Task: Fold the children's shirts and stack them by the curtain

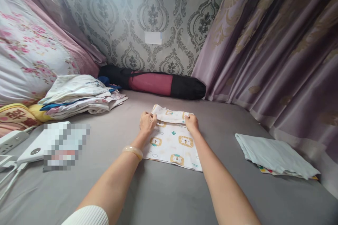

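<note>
A white cloth printed with yellow lion faces (pixel 169 144) lies on the grey sheet in front of me, its far edge folded over toward me. My left hand (pixel 148 122) grips the left end of that folded strip, fingers closed. At the strip's right end, my right hand (pixel 192 122) is closed on the cloth, thumb on top. A pale bangle (pixel 132 152) circles my left wrist. Whether the cloth is a garment or a plain piece of fabric, I cannot tell.
A pile of clothes (pixel 81 95) sits at the left, near a floral pillow (pixel 31 52). Closer are a power strip (pixel 13 140) and a white power bank (pixel 39 147). A black and red rolled bag (pixel 153 83) lies along the wall. Folded pale clothes (pixel 274 153) rest at the right.
</note>
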`<state>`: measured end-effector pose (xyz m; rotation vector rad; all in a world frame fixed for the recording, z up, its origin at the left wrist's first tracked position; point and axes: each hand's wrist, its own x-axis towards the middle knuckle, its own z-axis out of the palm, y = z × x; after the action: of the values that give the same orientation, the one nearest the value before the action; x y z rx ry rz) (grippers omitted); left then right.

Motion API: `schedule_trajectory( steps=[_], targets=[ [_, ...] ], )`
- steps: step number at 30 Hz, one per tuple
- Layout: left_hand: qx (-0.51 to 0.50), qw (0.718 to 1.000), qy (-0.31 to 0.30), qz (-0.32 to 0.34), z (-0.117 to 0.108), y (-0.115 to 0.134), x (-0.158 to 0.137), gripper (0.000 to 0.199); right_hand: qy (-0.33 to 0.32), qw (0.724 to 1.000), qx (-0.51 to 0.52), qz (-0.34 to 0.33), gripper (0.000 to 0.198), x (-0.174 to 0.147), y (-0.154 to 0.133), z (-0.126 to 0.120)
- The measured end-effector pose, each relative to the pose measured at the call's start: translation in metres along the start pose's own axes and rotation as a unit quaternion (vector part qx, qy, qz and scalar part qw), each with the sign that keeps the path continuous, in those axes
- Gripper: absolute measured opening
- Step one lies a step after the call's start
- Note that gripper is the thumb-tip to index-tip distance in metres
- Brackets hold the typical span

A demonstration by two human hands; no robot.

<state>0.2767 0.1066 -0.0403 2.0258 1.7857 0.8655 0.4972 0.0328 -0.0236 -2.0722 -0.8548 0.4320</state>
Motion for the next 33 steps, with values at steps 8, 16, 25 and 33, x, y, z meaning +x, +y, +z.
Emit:
schedule_trajectory(
  steps=[8, 16, 25, 33],
  targets=[
    [-0.016, 0.998, 0.000, 0.058, 0.009, -0.011, 0.002, 0.027, 0.000, 0.992, -0.125, -0.037, 0.024, -0.011, 0.001, 0.001],
    [-0.036, 0.999, 0.026, 0.011, 0.007, -0.010, 0.001, 0.033, 0.057, 0.960, -0.206, -0.182, 0.049, -0.022, -0.019, 0.022],
    [-0.026, 1.000, 0.014, 0.006, 0.004, -0.006, 0.001, 0.026, -0.208, 0.868, -0.223, -0.392, 0.046, -0.045, -0.065, 0.085],
    [0.024, 1.000, -0.002, 0.003, 0.003, -0.005, 0.000, 0.023, -0.269, 0.860, -0.257, -0.350, 0.050, -0.032, -0.077, 0.102]
  ],
)
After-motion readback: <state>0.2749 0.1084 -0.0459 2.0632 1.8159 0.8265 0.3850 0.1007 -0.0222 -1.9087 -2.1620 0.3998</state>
